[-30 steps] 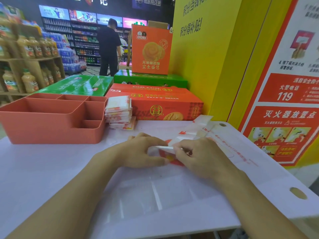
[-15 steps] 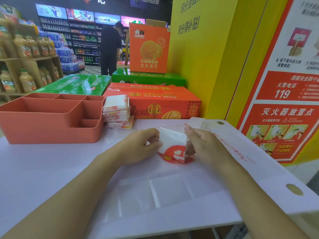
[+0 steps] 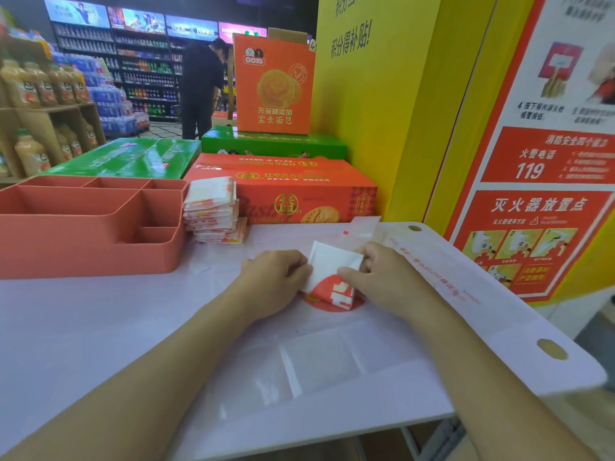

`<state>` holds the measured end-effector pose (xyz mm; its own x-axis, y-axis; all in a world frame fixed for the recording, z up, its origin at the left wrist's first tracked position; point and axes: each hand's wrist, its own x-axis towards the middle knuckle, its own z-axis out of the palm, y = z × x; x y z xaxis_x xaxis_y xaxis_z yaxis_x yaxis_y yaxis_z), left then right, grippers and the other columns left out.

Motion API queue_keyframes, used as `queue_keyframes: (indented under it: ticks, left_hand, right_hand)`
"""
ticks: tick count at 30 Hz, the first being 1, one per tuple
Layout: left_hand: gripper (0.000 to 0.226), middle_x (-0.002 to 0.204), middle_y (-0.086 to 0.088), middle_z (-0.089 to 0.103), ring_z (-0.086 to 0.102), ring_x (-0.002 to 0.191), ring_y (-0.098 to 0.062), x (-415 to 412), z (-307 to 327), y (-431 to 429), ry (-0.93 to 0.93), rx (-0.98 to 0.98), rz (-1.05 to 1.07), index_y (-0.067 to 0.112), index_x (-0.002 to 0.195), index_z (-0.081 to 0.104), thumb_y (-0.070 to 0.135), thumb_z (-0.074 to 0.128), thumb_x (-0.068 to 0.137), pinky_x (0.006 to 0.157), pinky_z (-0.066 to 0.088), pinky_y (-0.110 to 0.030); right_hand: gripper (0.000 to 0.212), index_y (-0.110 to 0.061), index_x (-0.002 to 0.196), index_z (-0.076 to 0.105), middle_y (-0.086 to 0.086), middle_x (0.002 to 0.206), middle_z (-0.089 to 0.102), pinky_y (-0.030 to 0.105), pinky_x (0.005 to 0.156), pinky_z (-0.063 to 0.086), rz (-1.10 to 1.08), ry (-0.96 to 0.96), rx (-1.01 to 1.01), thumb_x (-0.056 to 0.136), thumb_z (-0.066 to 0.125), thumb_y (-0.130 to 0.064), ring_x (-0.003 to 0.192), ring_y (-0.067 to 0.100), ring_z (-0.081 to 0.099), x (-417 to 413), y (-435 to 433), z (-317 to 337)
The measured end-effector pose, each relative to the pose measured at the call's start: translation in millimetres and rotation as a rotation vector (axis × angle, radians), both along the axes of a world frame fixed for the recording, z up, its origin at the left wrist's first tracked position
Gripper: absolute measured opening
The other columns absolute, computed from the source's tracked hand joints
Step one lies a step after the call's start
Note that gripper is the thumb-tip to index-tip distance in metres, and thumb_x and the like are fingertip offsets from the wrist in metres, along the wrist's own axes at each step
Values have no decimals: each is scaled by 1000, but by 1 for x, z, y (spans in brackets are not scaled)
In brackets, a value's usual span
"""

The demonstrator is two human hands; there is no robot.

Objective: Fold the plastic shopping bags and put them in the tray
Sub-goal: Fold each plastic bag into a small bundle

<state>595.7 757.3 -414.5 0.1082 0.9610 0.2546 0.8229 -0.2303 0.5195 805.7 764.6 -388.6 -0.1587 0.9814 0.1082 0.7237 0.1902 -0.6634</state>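
Observation:
A small folded plastic bag (image 3: 327, 272), white with a red and white print, is tilted up off the table between my hands. My left hand (image 3: 276, 277) pinches its left edge. My right hand (image 3: 382, 277) grips its right side, thumb across the printed part. Beneath it lies a flat, unfolded white bag (image 3: 432, 314) with red print, spread toward the right edge of the table. A stack of folded bags (image 3: 214, 211) stands behind my hands, next to the terracotta tray (image 3: 90, 254), whose visible compartments hold nothing.
Orange and green product cartons (image 3: 283, 194) stand behind the table. A yellow pillar (image 3: 382, 111) and a red fire-safety poster (image 3: 545, 194) rise on the right. A person in black stands by distant shelves (image 3: 199, 84). Bottles fill a wooden rack (image 3: 40, 104) at left.
A second ago my hands pressed the bag flat on the table. They have since folded it smaller and lifted it up on edge between them.

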Motion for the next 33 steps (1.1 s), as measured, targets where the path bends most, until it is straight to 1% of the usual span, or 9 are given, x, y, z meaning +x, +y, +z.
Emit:
queue_keyframes:
  ticks: [2,5,8,12,15,19,21,26,33]
  left_hand:
    - [24,95,7,63,58,98,-23,2,0,0,62,-4,11,26,100,69,39,48,99,96,43,-46]
    - [24,96,14,66,59,103,-20,4,0,-1,57,1,16,32,120,63,34,52,99,97,41,-43]
    - [28,99,15,64,57,102,-17,5,-1,-2,83,38,-3,36,126,59,34,54,99,91,37,-38]
    - [30,127,12,53,45,116,-19,7,-3,-2,169,80,-64,38,128,61,33,51,101,87,32,-37]
    - [39,149,21,43,37,131,-18,8,-2,-3,233,44,-140,41,137,55,27,45,102,95,30,-39]
    - [44,157,27,31,26,146,-9,8,1,-6,306,-40,-201,45,148,40,35,34,105,107,20,-40]
    - [44,159,29,23,21,149,-9,7,1,-6,338,-86,-198,50,150,31,43,30,106,114,14,-41]
    - [51,163,28,2,2,154,-12,3,0,-4,452,-213,-208,49,155,6,51,18,106,121,2,-46]
    - [54,163,26,-8,-8,154,-17,3,3,-1,526,-304,-228,45,156,-5,52,14,106,122,-5,-53]
  right_hand:
    - [27,-28,113,58,-14,84,64,28,64,44,-13,-44,0,92,68,-41,80,4,62,1,0,0]
    - [31,-26,114,56,-13,87,61,28,63,41,-33,-135,16,92,69,-45,82,7,59,2,0,-3]
    - [42,-25,121,55,-7,109,59,33,79,48,-45,-232,31,90,71,-48,101,15,58,2,1,-6]
    - [45,-32,134,54,-4,131,44,33,98,40,28,-288,119,93,67,-42,126,17,40,-2,2,-9]
    - [37,-33,135,59,-8,133,48,29,103,31,152,-329,203,98,60,-30,130,14,32,-5,1,-10]
    - [34,-33,136,58,-12,139,53,40,110,30,229,-427,208,105,45,-30,132,18,34,-8,0,-10]
    - [38,-32,143,48,-14,149,45,45,112,24,273,-527,141,108,34,-37,141,22,29,-9,-2,-10]
    - [58,-36,162,-3,-25,166,-11,52,125,-3,325,-700,-52,108,14,-50,155,20,-19,-6,-3,-17]
    - [61,-33,160,-14,-22,165,-21,53,125,-6,343,-776,-63,107,10,-52,153,21,-24,-5,-1,-21]
